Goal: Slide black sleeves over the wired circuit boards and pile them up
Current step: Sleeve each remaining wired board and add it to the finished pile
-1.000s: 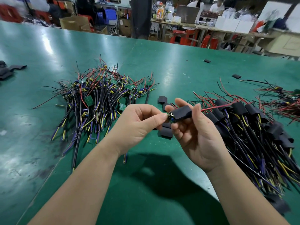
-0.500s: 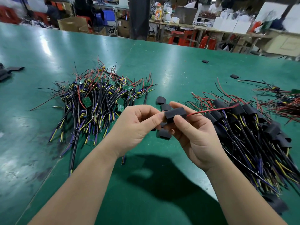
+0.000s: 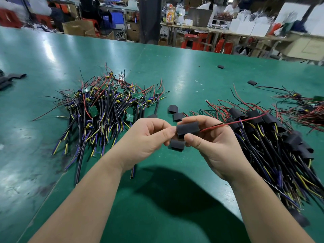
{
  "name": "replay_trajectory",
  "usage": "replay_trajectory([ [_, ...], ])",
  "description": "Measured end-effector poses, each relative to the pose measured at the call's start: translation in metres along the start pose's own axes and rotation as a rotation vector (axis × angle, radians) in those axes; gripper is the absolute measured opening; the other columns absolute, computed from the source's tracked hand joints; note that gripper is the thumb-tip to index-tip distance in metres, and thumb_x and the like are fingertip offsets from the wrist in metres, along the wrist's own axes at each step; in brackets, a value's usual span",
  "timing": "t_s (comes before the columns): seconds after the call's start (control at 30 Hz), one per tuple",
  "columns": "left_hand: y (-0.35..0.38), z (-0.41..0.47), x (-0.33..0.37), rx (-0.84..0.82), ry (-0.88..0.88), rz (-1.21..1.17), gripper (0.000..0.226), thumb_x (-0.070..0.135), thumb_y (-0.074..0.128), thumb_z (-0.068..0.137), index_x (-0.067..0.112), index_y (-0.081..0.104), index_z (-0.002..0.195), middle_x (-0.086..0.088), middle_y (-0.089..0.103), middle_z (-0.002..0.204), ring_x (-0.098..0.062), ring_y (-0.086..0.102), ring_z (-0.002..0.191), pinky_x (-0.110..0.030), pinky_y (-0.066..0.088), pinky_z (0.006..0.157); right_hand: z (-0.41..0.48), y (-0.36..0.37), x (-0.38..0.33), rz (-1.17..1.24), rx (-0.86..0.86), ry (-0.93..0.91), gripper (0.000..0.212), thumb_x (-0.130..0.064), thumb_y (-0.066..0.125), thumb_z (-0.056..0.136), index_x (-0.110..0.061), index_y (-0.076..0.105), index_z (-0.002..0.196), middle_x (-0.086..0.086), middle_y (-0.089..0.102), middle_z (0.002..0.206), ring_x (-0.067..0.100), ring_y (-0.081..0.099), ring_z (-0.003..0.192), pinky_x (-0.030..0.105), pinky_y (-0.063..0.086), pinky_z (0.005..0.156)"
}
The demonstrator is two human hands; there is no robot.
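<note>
A green table (image 3: 175,67) fills most of the view, with a cluttered workshop blurred beyond its far edge. On its left half lies a heap of bare wired circuit boards (image 3: 105,109), small green boards tangled among black, purple, yellow and red leads. On the right half lies a pile of sleeved boards (image 3: 273,142), black covers at the far end and wires trailing toward the person. Further right, at the frame's edge, sits a looser bundle of red wires (image 3: 301,111).

Both bare forearms reach in from below, and the hands meet above the table between the two heaps. The right hand (image 3: 215,148) grasps a black sleeve (image 3: 187,128), thumb underneath and curled fingers behind it. The left hand (image 3: 145,137) has its fingers curled in, and its thumb and forefinger pinch the sleeve's left end. No board shows at either end of this sleeve (whether one sits inside cannot be told). A red wire (image 3: 228,124) runs from its right end across the right hand's fingers toward the sleeved pile.

Three loose sleeves (image 3: 177,145) lie on the table around the hands, one just below them and two just beyond. Two more lie well apart, further back. Some flat black pieces (image 3: 10,78) rest at the left edge.
</note>
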State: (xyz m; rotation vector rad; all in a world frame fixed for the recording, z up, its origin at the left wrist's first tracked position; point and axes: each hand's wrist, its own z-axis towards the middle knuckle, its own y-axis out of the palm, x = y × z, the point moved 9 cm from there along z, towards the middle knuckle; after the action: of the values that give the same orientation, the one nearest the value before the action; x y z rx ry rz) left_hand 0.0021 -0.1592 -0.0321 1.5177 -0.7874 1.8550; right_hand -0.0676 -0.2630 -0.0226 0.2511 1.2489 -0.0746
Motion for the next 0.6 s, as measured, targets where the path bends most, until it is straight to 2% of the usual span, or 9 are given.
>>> replay_trajectory([
  [0.1,0.0,0.0,-0.001,0.005,0.003,0.016,0.024,0.028,0.058,0.083,0.013,0.061,0.066,0.004,0.051,0.055,-0.002,0.03,0.043,-0.011,0.024,0.042,0.0,0.0,0.002,-0.043,0.004,0.002,0.032,-0.003,0.07,0.071,-0.012,0.063,0.101,-0.001,0.072,0.085,0.014,0.068,0.079,0.023,0.055,0.071],
  [0.2,0.001,0.0,-0.004,0.01,-0.014,-0.002,0.025,0.03,0.06,0.083,0.017,0.063,0.062,-0.011,0.044,0.058,-0.008,0.025,0.043,-0.017,0.02,0.041,0.001,0.0,-0.001,-0.124,-0.007,-0.002,0.025,-0.001,0.07,0.076,-0.01,0.062,0.099,-0.001,0.073,0.081,0.012,0.069,0.075,0.019,0.054,0.068],
  [0.27,0.001,0.0,-0.004,0.013,-0.014,-0.014,0.024,0.03,0.069,0.082,0.019,0.066,0.061,-0.013,0.049,0.058,-0.01,0.027,0.043,-0.018,0.021,0.04,0.001,-0.002,-0.001,-0.123,0.003,0.001,0.031,-0.004,0.07,0.073,-0.011,0.061,0.102,0.0,0.073,0.083,0.013,0.069,0.075,0.023,0.055,0.068],
  [0.33,-0.002,-0.001,-0.003,0.037,-0.007,-0.012,0.019,0.032,0.07,0.078,0.02,0.069,0.063,0.0,0.06,0.056,-0.009,0.037,0.042,-0.015,0.028,0.04,0.0,-0.003,0.001,-0.06,0.018,0.005,0.035,0.0,0.074,0.071,-0.015,0.06,0.099,0.004,0.074,0.088,0.02,0.07,0.08,0.031,0.058,0.071],
  [0.43,-0.01,0.0,-0.006,0.087,-0.037,0.052,0.013,0.027,0.071,0.082,0.019,0.072,0.072,0.004,0.067,0.063,-0.011,0.052,0.047,-0.02,0.033,0.04,0.0,-0.002,0.008,0.025,0.016,0.022,0.03,0.0,0.073,0.067,-0.025,0.069,0.084,0.006,0.074,0.099,0.023,0.071,0.088,0.034,0.057,0.079],
  [0.5,-0.011,0.0,-0.011,0.076,-0.083,0.089,0.01,0.02,0.064,0.089,0.02,0.074,0.085,0.008,0.069,0.068,-0.01,0.056,0.051,-0.019,0.035,0.04,0.001,-0.001,0.013,0.021,0.013,0.044,0.028,-0.002,0.072,0.068,-0.025,0.073,0.083,0.0,0.073,0.103,0.02,0.069,0.091,0.033,0.056,0.084],
  [0.6,-0.008,0.0,-0.014,0.021,-0.127,0.116,0.015,0.018,0.059,0.092,0.021,0.073,0.096,0.011,0.068,0.068,-0.009,0.055,0.051,-0.018,0.032,0.041,0.002,-0.001,0.018,-0.042,0.014,0.055,0.031,-0.002,0.069,0.071,-0.023,0.075,0.092,0.0,0.07,0.095,0.021,0.064,0.089,0.038,0.052,0.087],
])
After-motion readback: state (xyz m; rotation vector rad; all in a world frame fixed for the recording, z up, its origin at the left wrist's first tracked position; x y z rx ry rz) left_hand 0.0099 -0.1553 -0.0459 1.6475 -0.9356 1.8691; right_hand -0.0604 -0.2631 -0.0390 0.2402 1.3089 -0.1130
